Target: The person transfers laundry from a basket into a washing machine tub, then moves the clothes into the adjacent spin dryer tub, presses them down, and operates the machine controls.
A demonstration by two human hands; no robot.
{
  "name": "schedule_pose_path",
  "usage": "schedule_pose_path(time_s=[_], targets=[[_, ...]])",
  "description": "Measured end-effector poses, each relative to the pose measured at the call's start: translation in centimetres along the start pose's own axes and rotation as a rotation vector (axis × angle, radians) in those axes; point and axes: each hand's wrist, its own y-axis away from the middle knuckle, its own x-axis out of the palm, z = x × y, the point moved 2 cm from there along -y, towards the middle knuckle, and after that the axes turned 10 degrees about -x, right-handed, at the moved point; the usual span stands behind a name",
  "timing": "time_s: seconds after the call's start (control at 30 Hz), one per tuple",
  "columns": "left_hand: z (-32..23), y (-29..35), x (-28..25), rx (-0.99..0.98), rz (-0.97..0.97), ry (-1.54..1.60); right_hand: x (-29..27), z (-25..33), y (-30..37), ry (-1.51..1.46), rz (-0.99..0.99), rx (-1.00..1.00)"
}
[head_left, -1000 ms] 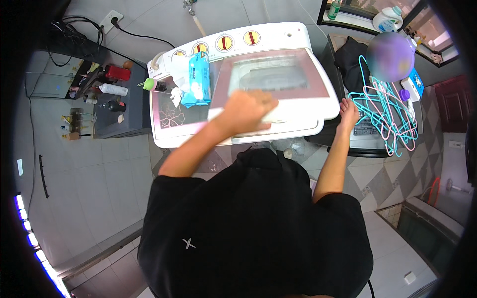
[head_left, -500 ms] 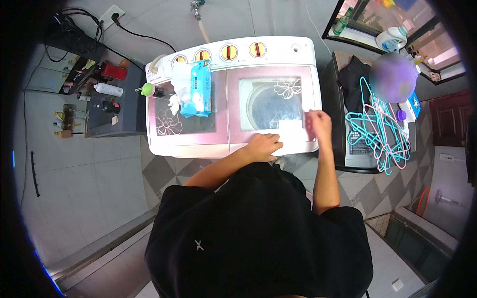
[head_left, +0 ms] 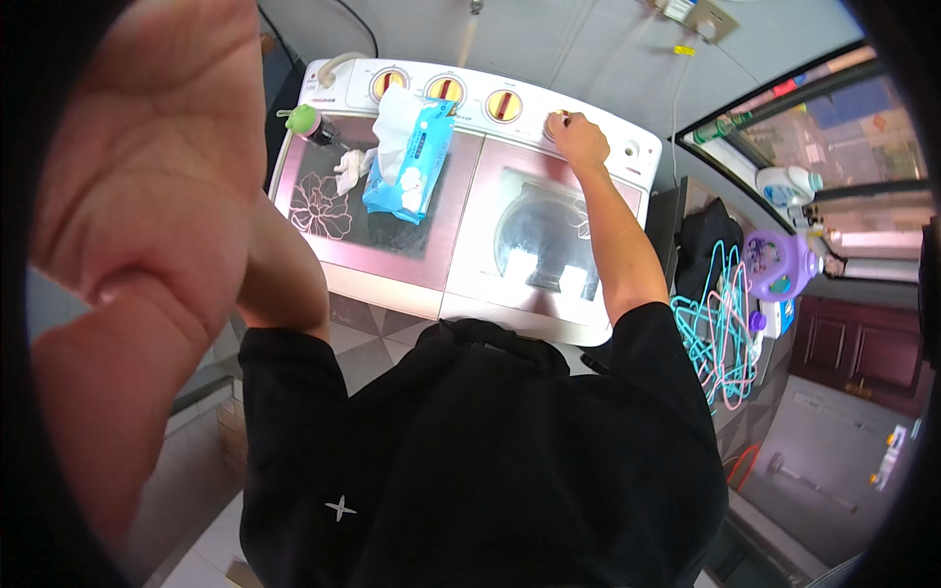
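Observation:
My right hand (head_left: 580, 140) is closed on the rightmost knob (head_left: 551, 125) of a white and pink twin-tub washing machine (head_left: 470, 211). Its fingers wrap the knob and hide most of it. Very close and large at the left is my left hand (head_left: 147, 157), raised with the palm showing; its fingers run out of the picture. Three more yellow and red knobs line the panel, among them the middle knob (head_left: 505, 106). On the left lid lie a blue tissue pack (head_left: 417, 162), a crumpled tissue (head_left: 351, 171) and a green-capped bottle (head_left: 309, 123).
To the right, blue and pink hangers (head_left: 720, 333) are heaped beside a black cloth (head_left: 706, 240) and a purple detergent jug (head_left: 774, 263). A white bottle (head_left: 787, 186) stands at the window (head_left: 833, 118). On the back wall is a socket (head_left: 708, 22).
My right hand has moved from the right lid's edge up to the rightmost knob and closed on it. My left hand has left the machine's front edge and risen close to view. The view has shifted.

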Motion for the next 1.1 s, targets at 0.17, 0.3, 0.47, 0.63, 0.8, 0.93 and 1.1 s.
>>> schedule_pose_path(time_s=[0.17, 0.3, 0.47, 0.63, 0.8, 0.93, 1.1], targets=[[1.3, 1.7, 0.9, -0.066, 0.114, 0.212, 0.8, -2.4, -1.6, 0.096, -0.002, 0.122], [0.2, 2.1, 1.5, -0.109, 0.134, 0.268, 0.5, -1.3, -1.0, -0.115, 0.128, 0.196], [0.8, 2.3, 2.0, -0.126, 0.134, 0.331, 0.3, -3.7, -1.6, -0.27, 0.177, 0.27], [0.3, 1.9, 1.9, -0.14, 0.138, 0.31, 1.5, -3.9, -2.2, -0.659, 0.214, 0.288], [-0.5, 2.0, 2.3, -0.124, 0.145, 0.33, 1.9, -3.7, -0.9, -0.836, 0.182, 0.34], [-0.8, 2.2, 2.1, -0.128, 0.146, 0.357, 1.8, -3.2, 3.4, -0.771, 0.078, 0.378], [-1.2, 2.2, 1.7, -0.153, 0.16, 0.397, 3.4, -5.1, 7.7, -0.447, -0.138, 0.102]])
